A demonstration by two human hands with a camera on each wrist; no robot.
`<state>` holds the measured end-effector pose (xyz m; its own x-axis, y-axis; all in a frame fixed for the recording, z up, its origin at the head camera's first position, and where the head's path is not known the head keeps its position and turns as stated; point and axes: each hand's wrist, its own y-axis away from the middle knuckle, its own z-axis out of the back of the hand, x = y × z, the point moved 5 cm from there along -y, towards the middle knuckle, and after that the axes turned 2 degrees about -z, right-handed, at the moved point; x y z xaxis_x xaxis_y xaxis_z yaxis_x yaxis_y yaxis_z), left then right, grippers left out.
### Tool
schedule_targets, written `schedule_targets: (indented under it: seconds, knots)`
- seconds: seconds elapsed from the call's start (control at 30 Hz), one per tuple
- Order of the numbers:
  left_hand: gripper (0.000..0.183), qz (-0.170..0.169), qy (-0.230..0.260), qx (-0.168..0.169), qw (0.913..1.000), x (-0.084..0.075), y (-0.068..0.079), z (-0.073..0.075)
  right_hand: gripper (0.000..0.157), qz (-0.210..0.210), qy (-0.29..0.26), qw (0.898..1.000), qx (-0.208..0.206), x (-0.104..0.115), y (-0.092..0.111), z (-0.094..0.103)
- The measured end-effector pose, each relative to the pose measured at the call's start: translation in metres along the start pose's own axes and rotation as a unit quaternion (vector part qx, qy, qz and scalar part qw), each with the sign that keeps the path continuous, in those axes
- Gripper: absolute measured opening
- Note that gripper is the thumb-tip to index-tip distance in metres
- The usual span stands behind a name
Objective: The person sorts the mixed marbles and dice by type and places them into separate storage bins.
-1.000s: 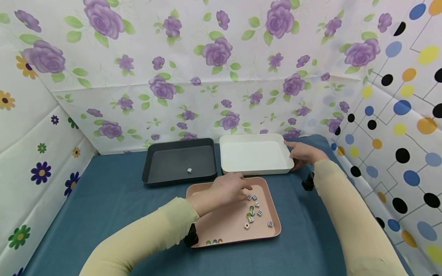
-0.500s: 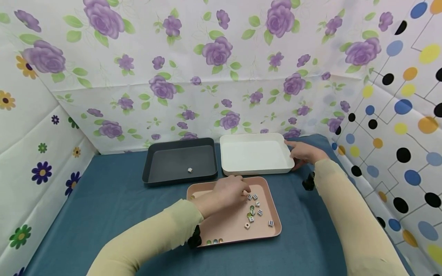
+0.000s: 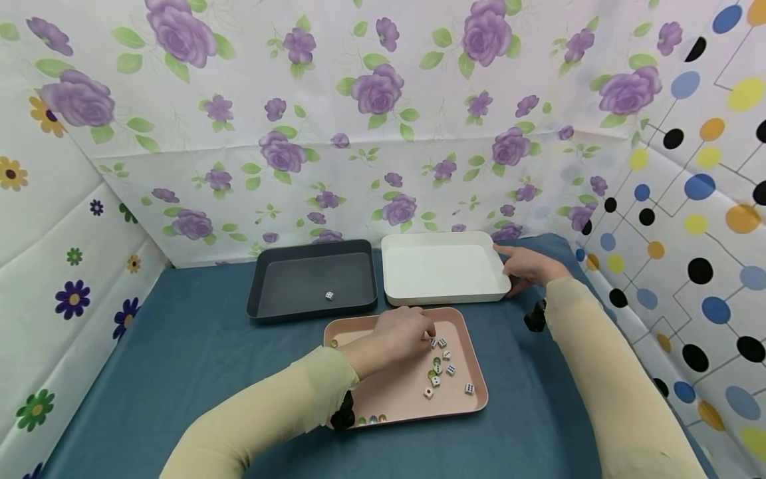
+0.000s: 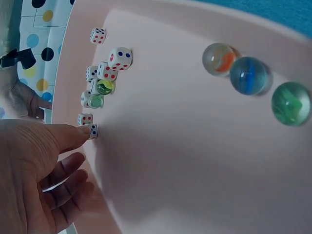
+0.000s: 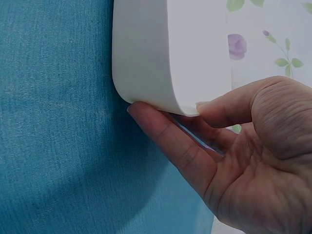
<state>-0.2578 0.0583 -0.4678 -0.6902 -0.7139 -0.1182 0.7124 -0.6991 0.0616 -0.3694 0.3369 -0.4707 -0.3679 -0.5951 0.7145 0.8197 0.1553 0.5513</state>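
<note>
One die (image 4: 93,131) meets the curled left hand's (image 3: 399,334) thumb, hold unclear; right hand (image 3: 529,267) pinches white tray (image 3: 443,271).

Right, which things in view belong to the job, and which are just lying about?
Likely in the job:
white cubic dice, at the left hand
pale pink rectangular tray under the dice
white rectangular tray, gripped by the right hand
dark grey rectangular tray, holding one die

Seemingly just lying about:
round glassy marbles with coloured swirls, apparently untouched
blue cloth under the trays

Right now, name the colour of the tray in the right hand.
White; the tray shows best in the head view.
</note>
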Motion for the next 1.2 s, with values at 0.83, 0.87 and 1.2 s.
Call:
schedule_targets:
  seconds: [0.83,0.87,1.2]
  knots:
    - [0.011,0.0,0.005,-0.007,1.0,0.004,-0.001,-0.006,0.084,0.003,-0.004,1.0,-0.002,0.002,-0.001,-0.002]
    - [0.011,-0.001,0.002,-0.01,0.9999,0.004,-0.001,-0.004,0.084,0.003,-0.003,1.0,-0.002,0.001,-0.002,-0.002]
    - [0.014,-0.008,-0.002,-0.031,0.9995,0.005,0.004,0.016,0.083,-0.002,-0.003,1.0,-0.004,-0.001,-0.002,0.0]
